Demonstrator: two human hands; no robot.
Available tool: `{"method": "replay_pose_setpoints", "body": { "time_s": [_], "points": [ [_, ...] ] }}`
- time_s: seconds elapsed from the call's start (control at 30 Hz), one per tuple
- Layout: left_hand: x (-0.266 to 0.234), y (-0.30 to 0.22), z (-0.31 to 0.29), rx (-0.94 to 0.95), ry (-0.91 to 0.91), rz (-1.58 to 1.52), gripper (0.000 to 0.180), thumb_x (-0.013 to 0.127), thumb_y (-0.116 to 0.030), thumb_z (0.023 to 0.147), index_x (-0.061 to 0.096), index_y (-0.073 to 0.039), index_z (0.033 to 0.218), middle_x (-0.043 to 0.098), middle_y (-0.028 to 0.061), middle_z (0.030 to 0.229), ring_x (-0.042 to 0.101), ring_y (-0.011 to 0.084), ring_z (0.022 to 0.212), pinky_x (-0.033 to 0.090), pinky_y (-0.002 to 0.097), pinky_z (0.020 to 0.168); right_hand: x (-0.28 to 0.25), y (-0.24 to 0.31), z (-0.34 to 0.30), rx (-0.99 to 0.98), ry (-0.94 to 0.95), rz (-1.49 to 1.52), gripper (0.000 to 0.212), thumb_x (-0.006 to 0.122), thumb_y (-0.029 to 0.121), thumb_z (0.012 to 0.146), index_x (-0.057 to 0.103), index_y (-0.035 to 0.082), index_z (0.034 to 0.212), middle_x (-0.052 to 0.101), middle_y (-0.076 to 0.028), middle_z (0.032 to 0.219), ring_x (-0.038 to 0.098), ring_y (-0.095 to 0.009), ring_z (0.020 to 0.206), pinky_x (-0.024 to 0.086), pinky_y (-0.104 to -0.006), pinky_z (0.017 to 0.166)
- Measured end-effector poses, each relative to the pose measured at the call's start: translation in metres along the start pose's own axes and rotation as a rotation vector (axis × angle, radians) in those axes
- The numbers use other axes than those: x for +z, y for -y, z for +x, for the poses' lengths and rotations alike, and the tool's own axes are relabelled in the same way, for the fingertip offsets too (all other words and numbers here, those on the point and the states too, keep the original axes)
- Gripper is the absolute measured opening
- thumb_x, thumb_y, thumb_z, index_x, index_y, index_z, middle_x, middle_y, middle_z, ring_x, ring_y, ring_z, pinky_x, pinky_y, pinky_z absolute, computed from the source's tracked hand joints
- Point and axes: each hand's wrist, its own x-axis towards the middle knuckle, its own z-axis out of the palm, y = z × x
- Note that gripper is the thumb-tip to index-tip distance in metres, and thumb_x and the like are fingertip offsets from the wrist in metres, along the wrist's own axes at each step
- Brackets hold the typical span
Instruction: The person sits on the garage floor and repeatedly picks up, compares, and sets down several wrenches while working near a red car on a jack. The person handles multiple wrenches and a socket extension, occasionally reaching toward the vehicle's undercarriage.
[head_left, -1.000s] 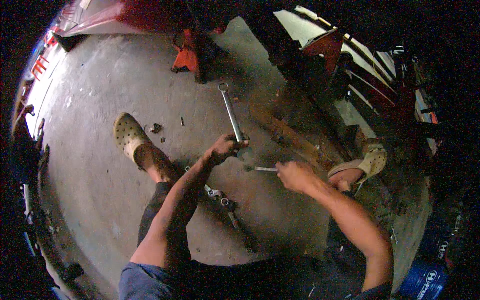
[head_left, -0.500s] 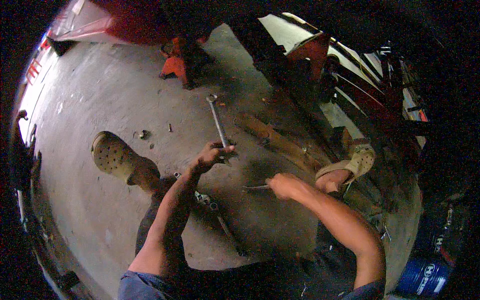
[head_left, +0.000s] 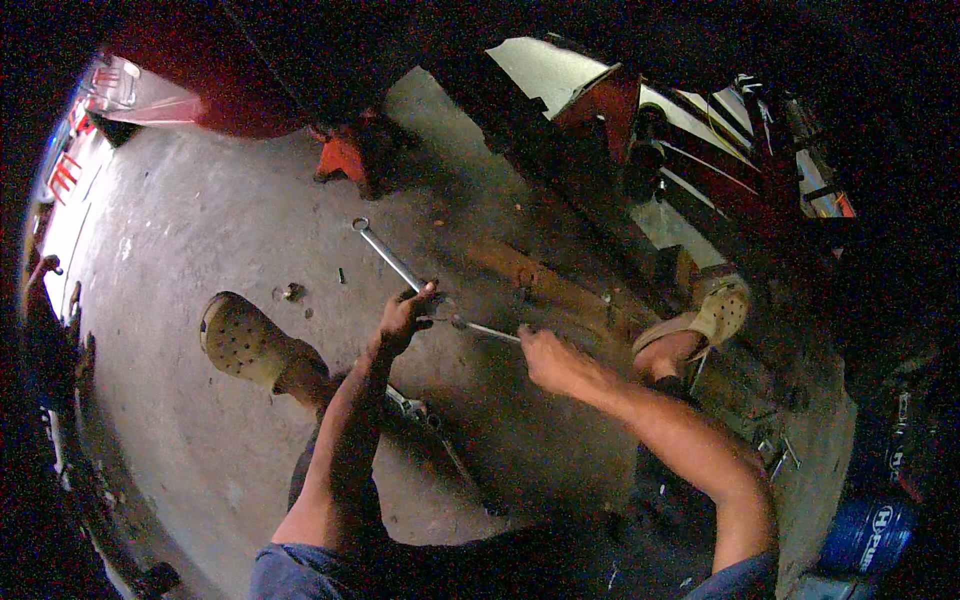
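In my left hand (head_left: pixel 403 320) is a long silver combination wrench (head_left: pixel 388 256), gripped near its lower end, with its ring end pointing away up and to the left. My right hand (head_left: pixel 553 362) is closed round a slimmer metal wrench (head_left: pixel 490 331) that points left. Its tip lies close beside the lower end of the long wrench; I cannot tell whether the two touch. Below my left forearm, more metal tools (head_left: pixel 412 407) lie on the concrete floor (head_left: pixel 240 200), including a long dark-handled one (head_left: pixel 462 468).
A small bolt (head_left: pixel 341 275) and a small metal part (head_left: pixel 292 291) lie near my left clog (head_left: pixel 240 338). A wooden plank (head_left: pixel 575 288) runs toward my right clog (head_left: pixel 722 308). An orange stand (head_left: pixel 342 160) is ahead under dark machinery. At lower right sits a blue container (head_left: pixel 868 535).
The long wrench has tilted to the left in my left hand. My right hand has moved slightly left and up, bringing its wrench to the long wrench's lower end.
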Motion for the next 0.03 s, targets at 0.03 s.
{"method": "replay_pose_setpoints", "body": {
  "time_s": [0.03],
  "points": [
    [-0.0007, -0.0016, 0.0043, -0.071, -0.003, -0.083, 0.047, 0.055, -0.03, 0.078, 0.041, -0.011, 0.118, 0.046, 0.0127, 0.117, 0.047, 0.0229, 0.102, 0.036, 0.0377, 0.086, 0.0057, -0.0025, 0.0107, 0.012, -0.007, -0.043, 0.055, 0.051, 0.002, 0.066, 0.034, -0.002, 0.117, 0.054, -0.026, 0.083, 0.055, -0.034, 0.084, 0.047, -0.0376, 0.064]
  ]
}}
